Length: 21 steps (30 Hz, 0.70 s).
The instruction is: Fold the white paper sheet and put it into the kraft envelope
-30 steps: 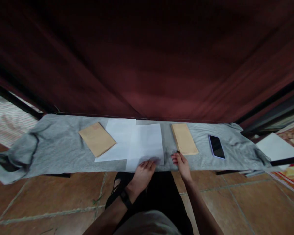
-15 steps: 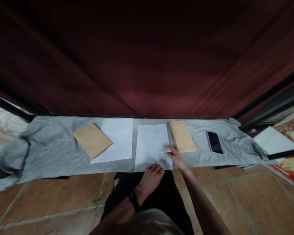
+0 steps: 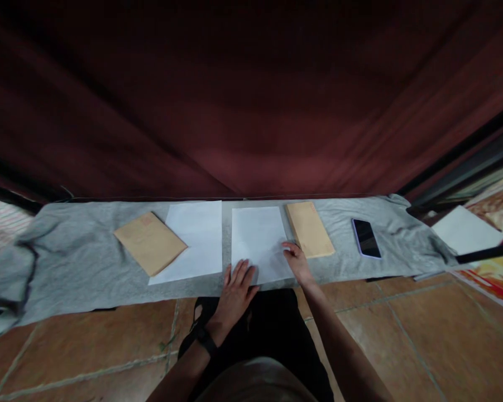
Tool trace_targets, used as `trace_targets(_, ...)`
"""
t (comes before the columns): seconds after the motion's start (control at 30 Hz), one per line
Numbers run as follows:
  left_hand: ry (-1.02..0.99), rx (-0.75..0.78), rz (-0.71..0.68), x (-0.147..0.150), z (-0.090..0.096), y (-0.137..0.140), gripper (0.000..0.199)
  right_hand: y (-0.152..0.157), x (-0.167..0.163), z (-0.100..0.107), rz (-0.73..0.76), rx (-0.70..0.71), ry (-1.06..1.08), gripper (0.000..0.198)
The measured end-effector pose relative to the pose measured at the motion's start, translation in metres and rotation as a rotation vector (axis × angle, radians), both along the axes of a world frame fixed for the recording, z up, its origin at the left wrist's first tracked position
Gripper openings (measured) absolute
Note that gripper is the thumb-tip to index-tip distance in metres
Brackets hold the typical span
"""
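A white sheet of paper [image 3: 257,234] lies on the grey cloth right in front of me. My left hand [image 3: 237,286] rests flat on its lower left part, fingers spread. At the sheet's right edge, my right hand [image 3: 297,261] is closed, with curled fingertips pinching the margin; the exact grip is small in view. Just beyond that hand lies a stack of brown envelopes [image 3: 310,230]. Left of the sheet is a second white paper [image 3: 201,237], partly covered by another brown envelope stack [image 3: 151,243] turned at an angle.
A phone with a purple edge [image 3: 366,238] lies on the right of the cloth-covered bench [image 3: 79,245]. A dark red curtain [image 3: 251,111] hangs behind it. White paper [image 3: 466,230] and colourful packaging [image 3: 496,279] sit at far right. Tiled floor [image 3: 109,340] shows below.
My left hand has moved left along the sheet's near edge and spread flat on it. My right hand's fingers have curled in at the right edge. The view has shifted slightly.
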State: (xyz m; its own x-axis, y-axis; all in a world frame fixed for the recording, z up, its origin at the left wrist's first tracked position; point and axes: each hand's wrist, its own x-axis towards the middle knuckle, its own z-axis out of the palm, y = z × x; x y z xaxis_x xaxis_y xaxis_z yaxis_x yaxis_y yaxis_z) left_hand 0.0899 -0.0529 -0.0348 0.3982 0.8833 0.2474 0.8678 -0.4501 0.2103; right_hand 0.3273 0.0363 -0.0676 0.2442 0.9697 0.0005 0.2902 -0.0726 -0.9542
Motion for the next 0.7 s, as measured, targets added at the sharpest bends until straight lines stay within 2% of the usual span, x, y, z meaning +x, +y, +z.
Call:
trace_targets(0.33,0.007,0.002,0.027,-0.013,0.000,0.008,0.043,-0.009,-0.011,0.001,0.012,0.095,-0.186,0.029)
trace_targets(0.47,0.001,-0.003,0.031,-0.010,0.000,0.005,0.041,-0.010,-0.018,0.009,0.030,0.165,-0.466,0.033)
trace_targets(0.6,0.021,-0.018,0.033,-0.008,0.001,0.004,0.042,-0.020,-0.022,0.020,0.026,0.176,-0.782,0.037)
trace_targets(0.7,0.066,-0.037,0.045,-0.005,0.003,0.002,0.042,-0.030,-0.028,0.022,0.083,0.212,-0.926,0.040)
